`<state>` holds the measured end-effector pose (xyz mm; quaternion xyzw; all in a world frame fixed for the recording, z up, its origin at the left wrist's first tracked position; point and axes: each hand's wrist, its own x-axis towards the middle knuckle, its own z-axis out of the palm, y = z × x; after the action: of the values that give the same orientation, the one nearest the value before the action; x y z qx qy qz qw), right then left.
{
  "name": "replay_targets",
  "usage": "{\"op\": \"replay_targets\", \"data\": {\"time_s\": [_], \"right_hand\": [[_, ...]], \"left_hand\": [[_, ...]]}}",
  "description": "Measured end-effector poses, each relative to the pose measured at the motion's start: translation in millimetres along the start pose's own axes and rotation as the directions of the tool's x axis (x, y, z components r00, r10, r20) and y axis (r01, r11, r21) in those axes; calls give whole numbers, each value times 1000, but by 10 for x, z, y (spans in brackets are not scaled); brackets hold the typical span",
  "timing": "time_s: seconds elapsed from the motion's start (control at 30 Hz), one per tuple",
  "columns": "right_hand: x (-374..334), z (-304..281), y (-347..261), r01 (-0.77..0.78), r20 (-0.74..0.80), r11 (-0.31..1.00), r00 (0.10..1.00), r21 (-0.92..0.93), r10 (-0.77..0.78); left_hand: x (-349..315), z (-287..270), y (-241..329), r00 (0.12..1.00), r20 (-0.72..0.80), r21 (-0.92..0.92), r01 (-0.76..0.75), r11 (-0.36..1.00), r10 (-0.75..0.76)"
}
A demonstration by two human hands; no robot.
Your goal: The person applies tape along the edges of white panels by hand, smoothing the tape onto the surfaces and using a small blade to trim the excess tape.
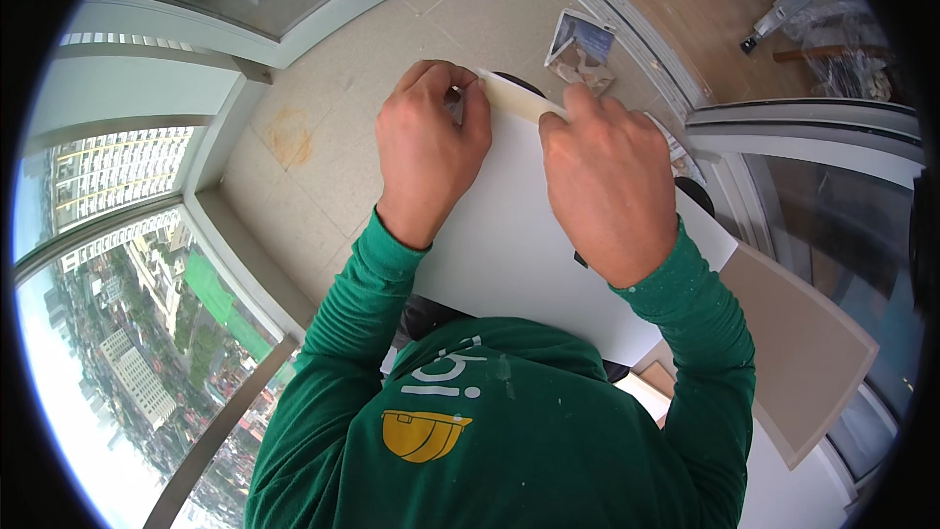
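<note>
A white board point(509, 225) lies in front of me, its far end under both hands. Along that end runs a flat cream strip point(517, 101), its kind unclear. My left hand point(428, 142) pinches the strip's left end between thumb and fingers. At the strip's right end is my right hand point(609, 181), its fingers curled over the edge. The back of that hand hides the fingertips and anything within them. A small black piece point(581, 260) shows on the board beside the right wrist. Dark rounded edges point(695, 196) peek out from beneath the board.
A beige panel point(798, 353) stands at the right, beside my right arm. Beyond the board, a torn printed packet point(582, 44) lies on the tiled floor point(333, 108) near the sliding-door track point(636, 24). Windows point(127, 313) rise on the left. Clear plastic point(842, 39) lies far right.
</note>
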<state>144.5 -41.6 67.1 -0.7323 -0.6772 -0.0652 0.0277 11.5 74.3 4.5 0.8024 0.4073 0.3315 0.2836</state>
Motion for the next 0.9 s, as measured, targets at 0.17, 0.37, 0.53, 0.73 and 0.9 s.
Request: {"op": "replay_targets", "data": {"time_s": [0.17,0.37,0.53,0.73,0.9], "right_hand": [[-8,16,15,7,-1,1000,1000,-10,-7],[-5,22,10,10,6,1000,1000,-21,-10],[-5,26,10,14,16,999,1000,-29,-14],[-8,27,12,15,19,1000,1000,-27,-15],[-3,13,16,19,7,1000,1000,-22,-19]], "left_hand": [[2,3,11,1000,-6,-4,18,1000,-18],[15,-1,10,1000,-5,19,20,1000,-20],[17,16,5,1000,-12,43,11,999,-11],[24,12,12,1000,-4,72,9,997,-9],[28,16,6,1000,-9,63,7,998,-6]]}}
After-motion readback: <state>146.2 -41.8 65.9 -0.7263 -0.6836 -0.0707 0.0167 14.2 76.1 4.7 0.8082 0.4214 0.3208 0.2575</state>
